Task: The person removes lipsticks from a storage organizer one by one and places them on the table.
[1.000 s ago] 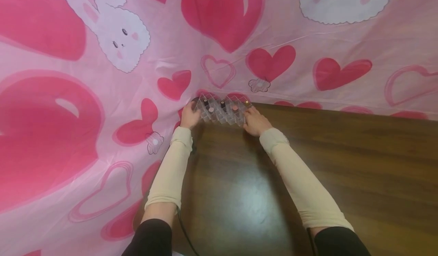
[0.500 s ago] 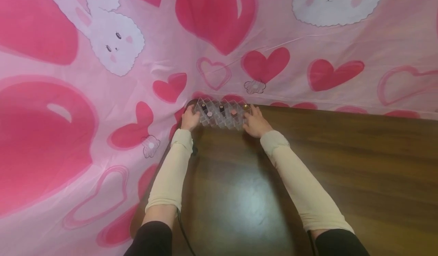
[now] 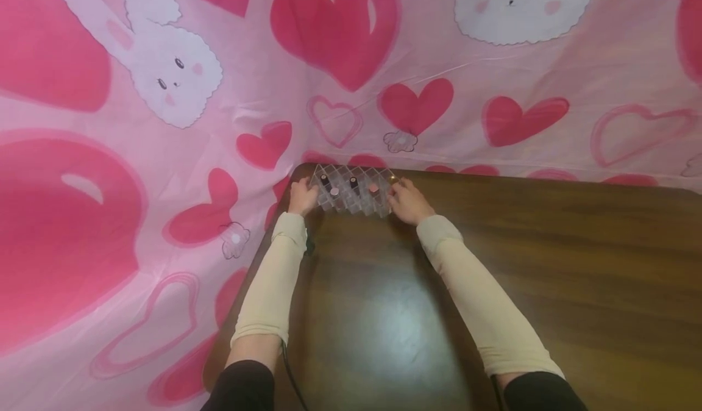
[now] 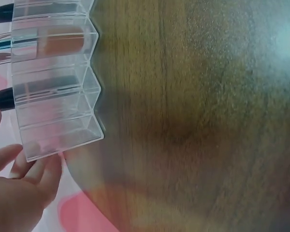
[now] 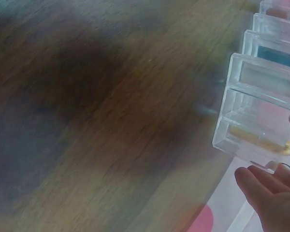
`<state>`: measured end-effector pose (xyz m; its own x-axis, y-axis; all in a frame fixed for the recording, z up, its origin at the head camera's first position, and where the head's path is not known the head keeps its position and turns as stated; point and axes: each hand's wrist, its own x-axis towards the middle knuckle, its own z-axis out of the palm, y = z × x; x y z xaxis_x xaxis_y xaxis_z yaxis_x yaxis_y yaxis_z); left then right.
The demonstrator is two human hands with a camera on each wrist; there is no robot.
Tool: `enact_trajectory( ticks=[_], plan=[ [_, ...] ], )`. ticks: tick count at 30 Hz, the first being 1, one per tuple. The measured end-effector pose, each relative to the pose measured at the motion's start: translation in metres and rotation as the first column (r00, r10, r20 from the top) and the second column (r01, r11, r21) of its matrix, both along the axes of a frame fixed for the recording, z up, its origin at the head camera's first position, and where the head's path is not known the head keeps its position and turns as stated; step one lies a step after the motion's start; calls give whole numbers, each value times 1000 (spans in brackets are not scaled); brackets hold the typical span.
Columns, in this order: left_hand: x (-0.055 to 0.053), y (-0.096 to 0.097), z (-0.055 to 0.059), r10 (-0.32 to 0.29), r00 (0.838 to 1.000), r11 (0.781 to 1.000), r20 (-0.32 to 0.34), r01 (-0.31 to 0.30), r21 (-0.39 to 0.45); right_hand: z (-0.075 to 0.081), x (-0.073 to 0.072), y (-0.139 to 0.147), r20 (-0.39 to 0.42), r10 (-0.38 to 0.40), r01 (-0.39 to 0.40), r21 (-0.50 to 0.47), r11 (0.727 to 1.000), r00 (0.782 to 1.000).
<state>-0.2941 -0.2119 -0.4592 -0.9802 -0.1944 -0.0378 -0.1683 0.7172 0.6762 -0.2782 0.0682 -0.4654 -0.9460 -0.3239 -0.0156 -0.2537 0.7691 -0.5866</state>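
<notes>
Left hand (image 3: 303, 197) and right hand (image 3: 409, 202) grip the clear organizer (image 3: 355, 201) — one at each end — on the wooden table (image 3: 378, 271)

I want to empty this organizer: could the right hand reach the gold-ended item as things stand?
Likely yes: the right hand is beside the gold-ended item, at the end of the clear organizer, and nothing visible covers the tip.

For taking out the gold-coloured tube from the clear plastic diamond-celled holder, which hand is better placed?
Probably the right hand: it is beside the tube, at one end of the holder; the left hand is at the opposite end.
</notes>
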Motion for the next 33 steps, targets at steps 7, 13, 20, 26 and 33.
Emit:
enact_trajectory(
  ticks=[7, 13, 20, 26, 33],
  plan=[
    [0, 2, -5, 26, 1000, 1000, -9, -26, 11, -8, -3, 6, -21, -90, 88, -64, 994, 996],
    [0, 5, -5, 48, 999, 997, 0, -48, 58, -11, -5, 12, -29, -145, 141, -118, 983, 989],
    [-2, 11, -5, 56, 998, 997, -5, -56, 58, -6, -1, 20, 36, -182, 186, -168, 968, 983],
    [-1, 13, -8, 67, 998, 997, 6, -67, 24, -2, 3, 25, 85, -204, 216, -167, 962, 975],
    [1, 14, -7, 73, 997, 997, 16, -73, -16, -1, 5, 30, 138, -207, 229, -172, 958, 969]
  ],
)
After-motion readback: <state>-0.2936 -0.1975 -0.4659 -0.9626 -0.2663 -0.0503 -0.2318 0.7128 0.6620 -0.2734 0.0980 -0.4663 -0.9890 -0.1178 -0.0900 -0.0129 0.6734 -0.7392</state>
